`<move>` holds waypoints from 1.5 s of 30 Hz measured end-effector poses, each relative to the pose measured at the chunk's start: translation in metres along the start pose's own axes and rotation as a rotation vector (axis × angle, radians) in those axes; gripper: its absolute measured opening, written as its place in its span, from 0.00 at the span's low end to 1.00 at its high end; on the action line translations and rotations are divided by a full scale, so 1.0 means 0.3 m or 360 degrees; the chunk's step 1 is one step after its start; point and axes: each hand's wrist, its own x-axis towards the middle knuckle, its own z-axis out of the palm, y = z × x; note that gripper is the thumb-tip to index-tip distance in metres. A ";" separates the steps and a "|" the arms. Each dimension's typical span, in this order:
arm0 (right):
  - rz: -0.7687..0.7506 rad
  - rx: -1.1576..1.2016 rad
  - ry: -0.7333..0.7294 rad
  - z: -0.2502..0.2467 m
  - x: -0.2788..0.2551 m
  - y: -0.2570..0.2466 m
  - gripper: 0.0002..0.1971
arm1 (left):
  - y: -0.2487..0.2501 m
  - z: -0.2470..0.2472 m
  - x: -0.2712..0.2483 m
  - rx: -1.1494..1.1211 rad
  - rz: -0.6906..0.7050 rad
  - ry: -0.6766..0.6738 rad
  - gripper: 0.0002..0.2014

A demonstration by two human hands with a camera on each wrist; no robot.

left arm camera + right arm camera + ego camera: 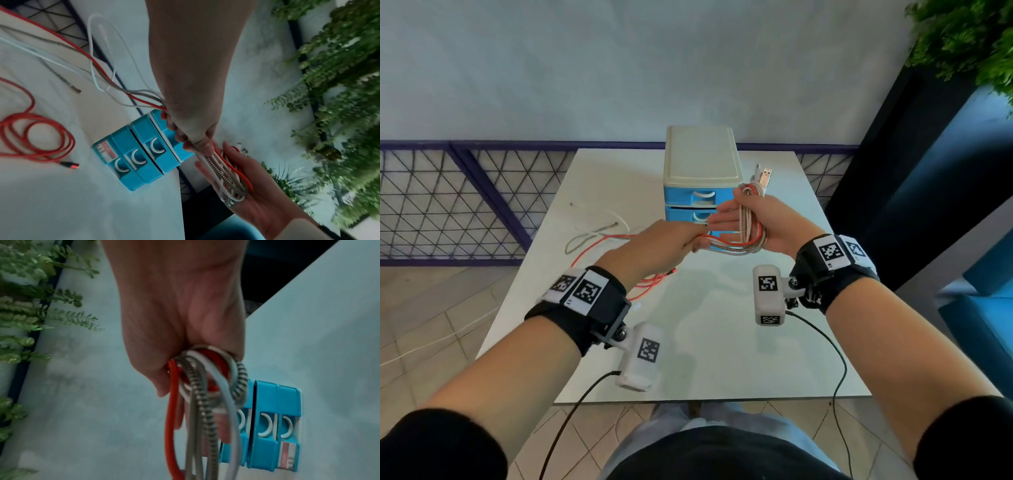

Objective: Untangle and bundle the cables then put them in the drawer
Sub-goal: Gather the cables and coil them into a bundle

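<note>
A bundle of red, white and spring-wrapped cables (748, 236) is wound in loops around the palm of my right hand (726, 210). Its thumb pins the loops near the USB plugs (765, 176), and its fingers point left, held straight. My left hand (697, 244) grips the loose strands just left of the loops, in front of the blue drawer unit (702, 178). The strands trail left to the loose cables (592, 238) on the table. In the left wrist view the loops (226, 175) lie across the right palm. All three drawers (144, 159) look closed.
A separate red cable coil (650, 282) (37, 138) lies on the white table (705, 342) under my left wrist. A purple mesh railing (448, 198) stands behind the table. A green plant (969, 37) hangs at the upper right.
</note>
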 end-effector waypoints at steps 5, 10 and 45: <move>0.0262 -0.0112 -0.0290 0.008 -0.006 0.009 0.21 | 0.038 -0.063 0.031 0.0375 0.0336 -0.0002 0.11; 0.0335 -0.0259 -0.0495 0.032 -0.014 0.017 0.22 | 0.030 -0.069 0.063 0.0591 0.0276 -0.0186 0.09; 0.0053 -0.0598 -0.0210 0.021 -0.023 0.071 0.05 | -0.022 -0.056 -0.029 -0.2064 -0.0713 -0.0627 0.19</move>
